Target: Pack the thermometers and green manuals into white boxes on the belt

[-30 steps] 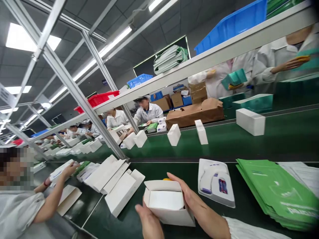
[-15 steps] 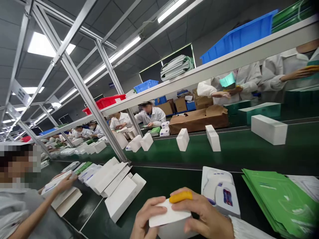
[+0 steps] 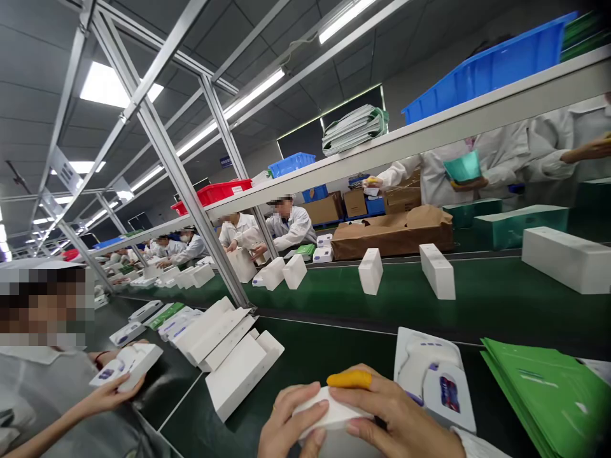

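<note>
Low in the head view, my left hand point(image 3: 293, 423) and my right hand point(image 3: 382, 410) grip a white box point(image 3: 341, 439) from both sides. Fingers of both hands rest on its top face, and its lower part runs out of the frame. A yellow finger cot point(image 3: 350, 380) covers one finger of my right hand. Just beyond that hand lies a white moulded tray point(image 3: 432, 369) holding a white device and a small packet with dark blue and red on it. Green printed sheets point(image 3: 539, 394) are stacked further right.
Open white boxes point(image 3: 243, 375) lean at the left, beside a co-worker point(image 3: 42, 375) holding a filled tray point(image 3: 128, 364). A green conveyor belt point(image 3: 329, 299) carries white boxes past. Above it runs a shelf point(image 3: 296, 181) with a metal post point(image 3: 184, 172).
My hands stay on the white box, with the left fingers shifted along its top. The view has turned slightly left. The co-worker at left has raised a filled tray.
</note>
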Demonstrator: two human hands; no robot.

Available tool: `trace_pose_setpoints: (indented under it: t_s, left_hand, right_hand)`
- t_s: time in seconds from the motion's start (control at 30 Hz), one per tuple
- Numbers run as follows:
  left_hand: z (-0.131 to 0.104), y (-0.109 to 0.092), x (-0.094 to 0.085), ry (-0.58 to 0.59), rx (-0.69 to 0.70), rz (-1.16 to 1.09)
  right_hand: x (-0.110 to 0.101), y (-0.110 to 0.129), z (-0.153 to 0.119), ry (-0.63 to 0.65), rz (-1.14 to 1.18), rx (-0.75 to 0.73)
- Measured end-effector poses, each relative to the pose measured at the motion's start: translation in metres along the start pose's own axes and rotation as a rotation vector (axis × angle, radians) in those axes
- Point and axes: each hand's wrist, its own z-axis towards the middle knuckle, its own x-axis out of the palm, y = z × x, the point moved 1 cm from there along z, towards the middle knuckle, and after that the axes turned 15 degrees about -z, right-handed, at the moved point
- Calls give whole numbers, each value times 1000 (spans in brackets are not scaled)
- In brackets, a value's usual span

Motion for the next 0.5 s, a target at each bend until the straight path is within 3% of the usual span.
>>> trace_pose_setpoints:
  t_s: [0.13, 0.33, 0.4, 0.5]
  left_hand:
    - [10, -7, -6, 24, -198, -147]
    - [13, -4, -18, 274, -262, -264]
    - [8, -2, -17, 251, -259, -257]
    - [-1, -5, -12, 94, -245, -217]
  right_hand:
    - [1, 2, 3, -89, 40, -46]
    - [-9, 8, 6, 38, 76, -65]
    - [-11, 7, 5, 63, 71, -78]
    - [-8, 1, 0, 70, 3, -131]
